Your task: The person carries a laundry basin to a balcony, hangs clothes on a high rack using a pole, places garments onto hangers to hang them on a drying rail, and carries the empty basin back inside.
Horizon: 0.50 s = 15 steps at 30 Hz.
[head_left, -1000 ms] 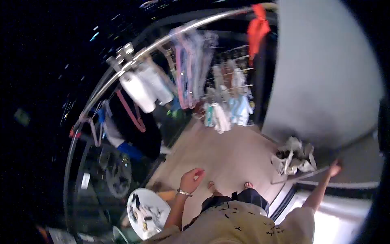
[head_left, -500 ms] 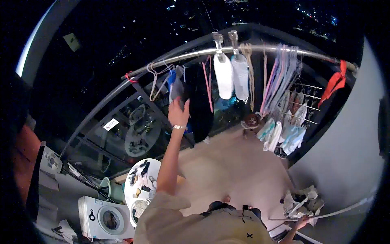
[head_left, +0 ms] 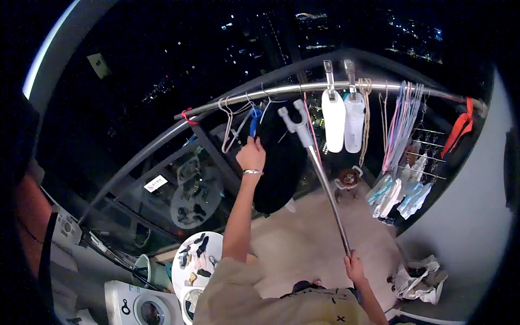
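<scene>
Gripping the forked pole [head_left: 328, 187] low on its shaft, the right hand [head_left: 355, 266] has a closed grip; the fork stands just below the rail [head_left: 292, 89]. The left hand's [head_left: 251, 156] grip closes on a blue item [head_left: 253, 125] beneath the rail.

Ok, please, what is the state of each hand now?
Left hand: closed at the lower end of the blue item.
Right hand: closed around the forked pole.
</scene>
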{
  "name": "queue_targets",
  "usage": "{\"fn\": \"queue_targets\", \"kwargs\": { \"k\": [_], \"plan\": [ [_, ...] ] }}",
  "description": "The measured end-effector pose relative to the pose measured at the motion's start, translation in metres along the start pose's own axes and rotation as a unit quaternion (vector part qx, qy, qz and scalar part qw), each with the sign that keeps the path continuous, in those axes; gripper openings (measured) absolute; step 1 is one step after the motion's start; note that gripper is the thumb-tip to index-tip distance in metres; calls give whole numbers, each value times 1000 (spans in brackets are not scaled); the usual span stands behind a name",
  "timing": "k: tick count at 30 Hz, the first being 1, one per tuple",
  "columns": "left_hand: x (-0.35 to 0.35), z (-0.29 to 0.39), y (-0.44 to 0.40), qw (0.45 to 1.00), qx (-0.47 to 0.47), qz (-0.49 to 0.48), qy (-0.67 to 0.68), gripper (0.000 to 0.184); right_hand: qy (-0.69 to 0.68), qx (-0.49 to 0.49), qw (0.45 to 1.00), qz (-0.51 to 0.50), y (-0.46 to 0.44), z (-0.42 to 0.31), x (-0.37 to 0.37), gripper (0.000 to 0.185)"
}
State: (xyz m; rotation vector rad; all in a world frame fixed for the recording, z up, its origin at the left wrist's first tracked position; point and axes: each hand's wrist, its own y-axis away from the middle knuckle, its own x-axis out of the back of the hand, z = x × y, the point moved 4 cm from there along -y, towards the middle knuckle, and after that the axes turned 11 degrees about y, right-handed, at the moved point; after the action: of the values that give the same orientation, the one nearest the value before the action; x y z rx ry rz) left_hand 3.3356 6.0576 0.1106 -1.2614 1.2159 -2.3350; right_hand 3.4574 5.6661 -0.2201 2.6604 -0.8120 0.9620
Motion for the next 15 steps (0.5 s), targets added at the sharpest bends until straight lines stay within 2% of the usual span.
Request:
{"fn": "queue_targets", "kwargs": {
  "k": [4,6,7,9,10,13,15],
  "plan": [
    [91,-13,0,997,-32,14,72,26,13,49,999,8,-23,-36,-19,27],
    [135,-20,8,992,-60,22,110,25,-25,87,996,12,-31,-42,-32,26],
    [158,-22,12,989,-48,27,139,26,-45,108,993,12,-36,-44,-38,26],
    [197,-30,20,988,39,-21,146,26,-15,145,989,-19,-41,-50,-42,27],
    [218,-29,25,986,15,3,165,25,1,163,986,-34,-43,-54,-41,27],
    [265,-33,41,978,63,6,199,24,-83,167,981,-48,-47,-73,-35,19],
    [293,-24,51,962,83,29,258,24,-108,221,968,-47,-56,-76,-39,21]
  ]
}}
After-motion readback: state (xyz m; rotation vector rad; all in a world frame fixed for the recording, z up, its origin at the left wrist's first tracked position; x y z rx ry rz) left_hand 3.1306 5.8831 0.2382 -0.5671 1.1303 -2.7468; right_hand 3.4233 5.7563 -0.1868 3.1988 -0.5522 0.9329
